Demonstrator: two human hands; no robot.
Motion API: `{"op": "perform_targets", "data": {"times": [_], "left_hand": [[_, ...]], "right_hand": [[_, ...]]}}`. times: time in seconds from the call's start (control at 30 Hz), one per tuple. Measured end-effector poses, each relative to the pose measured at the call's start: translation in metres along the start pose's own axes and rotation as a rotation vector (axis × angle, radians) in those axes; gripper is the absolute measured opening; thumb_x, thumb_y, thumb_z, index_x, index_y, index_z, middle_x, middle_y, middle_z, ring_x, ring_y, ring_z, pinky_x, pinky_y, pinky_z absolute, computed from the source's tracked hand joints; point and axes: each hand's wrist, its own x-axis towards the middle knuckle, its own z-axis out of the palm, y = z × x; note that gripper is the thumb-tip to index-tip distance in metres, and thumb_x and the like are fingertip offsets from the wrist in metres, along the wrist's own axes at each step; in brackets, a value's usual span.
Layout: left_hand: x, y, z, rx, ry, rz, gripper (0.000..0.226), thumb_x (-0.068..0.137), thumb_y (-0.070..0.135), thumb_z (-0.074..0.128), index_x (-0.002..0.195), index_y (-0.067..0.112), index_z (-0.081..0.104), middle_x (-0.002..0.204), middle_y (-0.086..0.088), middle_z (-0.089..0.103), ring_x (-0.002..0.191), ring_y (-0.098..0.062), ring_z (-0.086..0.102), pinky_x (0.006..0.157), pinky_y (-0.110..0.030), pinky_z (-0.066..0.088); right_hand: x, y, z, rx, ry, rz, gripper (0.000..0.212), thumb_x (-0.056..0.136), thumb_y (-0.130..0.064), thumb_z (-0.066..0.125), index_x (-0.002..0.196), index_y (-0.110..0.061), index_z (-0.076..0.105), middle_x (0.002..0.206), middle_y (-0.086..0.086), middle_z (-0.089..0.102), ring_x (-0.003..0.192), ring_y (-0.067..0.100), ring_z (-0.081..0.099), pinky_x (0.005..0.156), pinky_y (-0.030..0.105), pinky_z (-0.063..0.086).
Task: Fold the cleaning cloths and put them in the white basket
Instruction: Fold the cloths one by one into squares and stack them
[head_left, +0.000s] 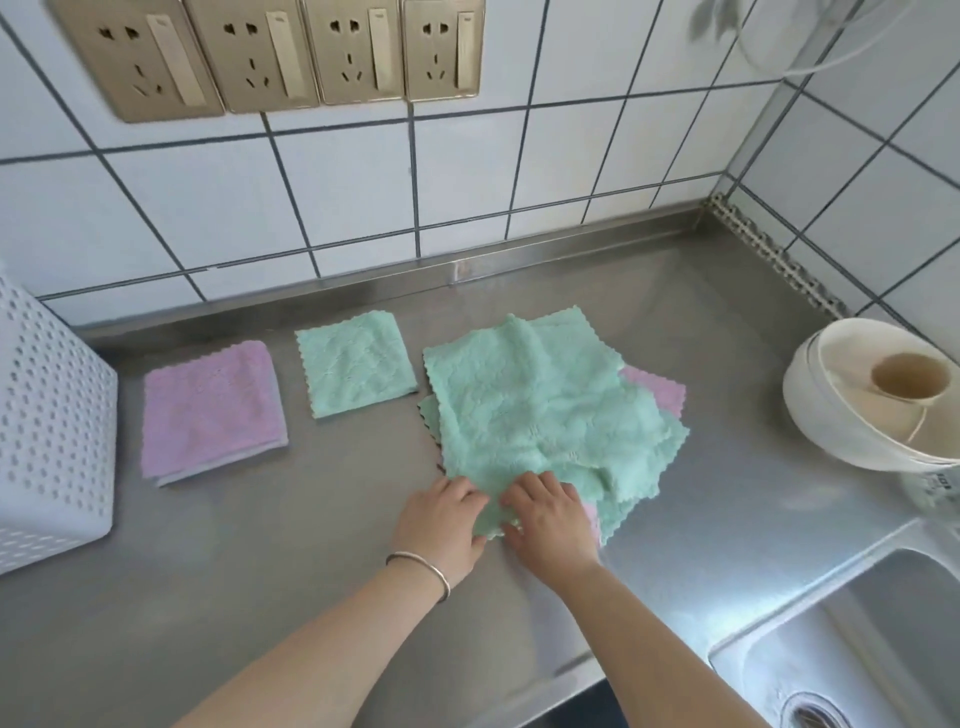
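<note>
Pinching the near edge of the top mint-green fleecy cloth (540, 410), the left hand (441, 525) and right hand (550, 519) work the loose pile, well right of the white perforated plastic basket (52, 415); lifting could snag the cloths beneath.

Readable text: you will find none that can be made out.
Container (930, 491) at the bench's right edge: dark print on its side, too blurred and cut off to read.
</note>
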Motion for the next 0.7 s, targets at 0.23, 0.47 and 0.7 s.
{"op": "perform_targets", "data": {"times": [0.23, 0.47, 0.7], "left_hand": [[0.013, 0.017, 0.009, 0.100, -0.033, -0.142, 0.043, 0.085, 0.037, 0.050, 0.126, 0.024, 0.044, 0.122, 0.000, 0.049, 0.116, -0.021, 0.046, 0.088, -0.035, 0.037], [0.026, 0.022, -0.004, 0.202, 0.178, -0.047, 0.027, 0.043, 0.029, 0.084, 0.063, 0.026, 0.065, 0.057, 0.006, 0.059, 0.048, -0.014, 0.060, 0.043, -0.022, 0.041], [0.047, 0.018, -0.080, -0.027, 0.450, -0.146, 0.022, 0.089, 0.013, 0.049, 0.105, 0.017, 0.063, 0.089, -0.005, 0.072, 0.067, -0.027, 0.065, 0.054, -0.033, 0.049]], "right_hand": [[0.010, 0.017, 0.006, -0.010, 0.150, -0.088, 0.011, 0.060, -0.015, 0.071, 0.059, -0.022, 0.062, 0.060, -0.006, 0.056, 0.054, 0.017, 0.053, 0.046, 0.025, 0.040], [0.011, 0.017, -0.005, 0.311, 0.227, 0.096, 0.018, 0.077, -0.031, 0.048, 0.073, -0.017, 0.060, 0.065, -0.008, 0.060, 0.058, 0.016, 0.056, 0.053, 0.028, 0.046], [0.031, 0.072, -0.051, 0.183, 0.219, 0.295, 0.030, 0.063, 0.017, 0.064, 0.081, -0.006, 0.068, 0.066, 0.008, 0.066, 0.056, 0.029, 0.061, 0.046, 0.035, 0.051]]}}
